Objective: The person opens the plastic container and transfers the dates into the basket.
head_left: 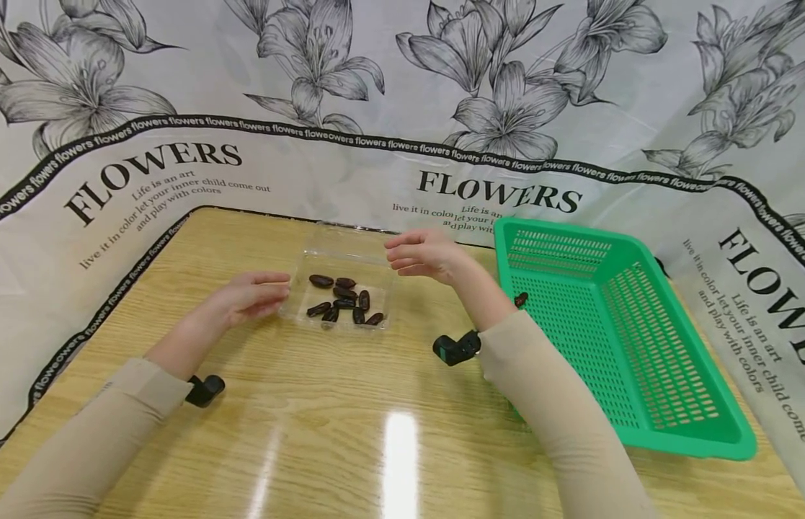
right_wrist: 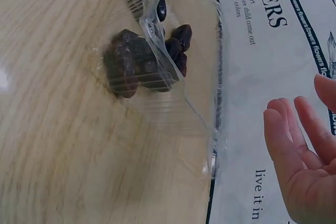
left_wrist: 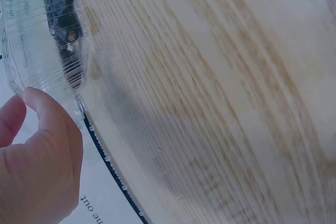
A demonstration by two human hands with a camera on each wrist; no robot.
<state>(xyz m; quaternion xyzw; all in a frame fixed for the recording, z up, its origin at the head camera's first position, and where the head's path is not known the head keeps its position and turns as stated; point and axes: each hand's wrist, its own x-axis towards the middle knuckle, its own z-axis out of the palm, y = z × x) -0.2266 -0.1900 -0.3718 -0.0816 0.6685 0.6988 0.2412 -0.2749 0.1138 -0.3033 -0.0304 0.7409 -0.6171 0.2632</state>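
Clear container [head_left: 340, 288] mid counter [head_left: 350, 432], dates [head_left: 344, 299] inside, top open. Left grip [head_left: 249, 295] touching its left edge, right grip [head_left: 424, 254] above far right corner. Green basket [head_left: 636, 339] blocks right side. Bare counter toward near edge. Floral backdrop [head_left: 402, 94] walls far side.

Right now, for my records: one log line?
left hand: touches clear tray | right hand: open above | dates: in tray

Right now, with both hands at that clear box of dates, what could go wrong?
1. The clear box looks thin and light; the left hand only touches its side, so a nudge could slide or tip it and spill the dates.
2. The right hand hovers open above the box's far rim and could knock it.
3. One date lies in the green basket, which overhangs the table edge and may tip.
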